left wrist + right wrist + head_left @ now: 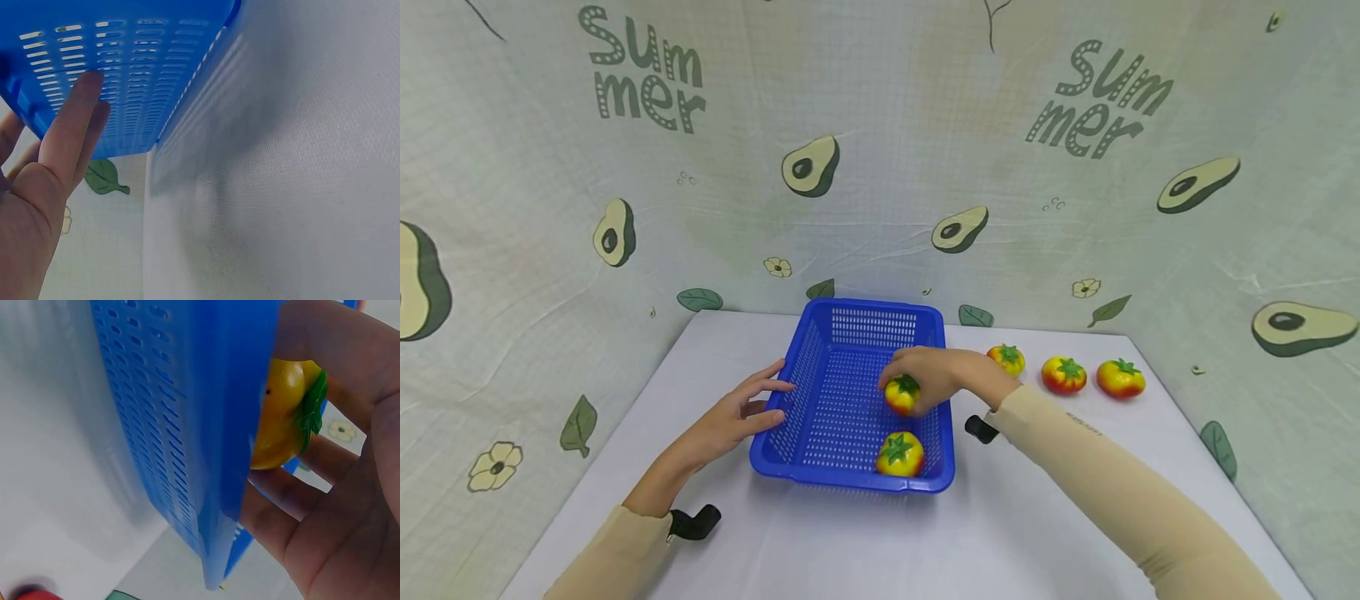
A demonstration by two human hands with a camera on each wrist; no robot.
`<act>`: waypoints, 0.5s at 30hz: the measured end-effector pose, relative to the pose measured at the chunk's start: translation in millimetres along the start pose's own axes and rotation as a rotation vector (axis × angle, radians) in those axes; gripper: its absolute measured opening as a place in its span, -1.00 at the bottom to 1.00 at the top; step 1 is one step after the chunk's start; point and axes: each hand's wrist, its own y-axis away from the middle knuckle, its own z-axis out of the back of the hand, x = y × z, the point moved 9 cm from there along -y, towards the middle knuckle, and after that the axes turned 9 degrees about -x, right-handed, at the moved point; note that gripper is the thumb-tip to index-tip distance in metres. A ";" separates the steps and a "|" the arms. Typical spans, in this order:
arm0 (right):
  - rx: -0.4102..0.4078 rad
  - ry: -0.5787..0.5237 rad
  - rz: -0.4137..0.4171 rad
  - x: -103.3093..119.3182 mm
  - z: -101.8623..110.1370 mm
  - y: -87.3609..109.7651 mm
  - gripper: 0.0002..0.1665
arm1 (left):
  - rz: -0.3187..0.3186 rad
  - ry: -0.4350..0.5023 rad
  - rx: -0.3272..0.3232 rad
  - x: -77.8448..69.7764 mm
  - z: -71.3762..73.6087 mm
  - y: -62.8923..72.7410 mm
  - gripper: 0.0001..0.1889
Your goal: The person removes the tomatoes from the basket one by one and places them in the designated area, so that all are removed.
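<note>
My right hand grips a yellow-and-red toy tomato with a green leafy top, inside the right side of a blue plastic basket. In the right wrist view, the fingers curl round the held tomato, and the basket wall hides part of it. Another toy tomato lies in the basket's near right corner. At the basket's left rim, my left hand has its fingers spread and loosely extended. The left wrist view shows these fingers by the basket's perforated wall.
Three more toy tomatoes, one partly behind the right forearm, one in the middle and one farthest right, lie on the white table. A printed cloth hangs behind and along both sides.
</note>
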 end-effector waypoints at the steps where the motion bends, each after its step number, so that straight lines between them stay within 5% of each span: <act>1: -0.003 0.004 0.004 0.1 1.7 1.3 -0.33 | 0.001 0.000 0.000 0.1 -0.1 -0.2 -0.48; 15: -0.090 -0.011 0.017 3.5 26.9 27.8 -0.31 | -0.002 0.005 -0.001 0.6 0.1 0.4 -0.48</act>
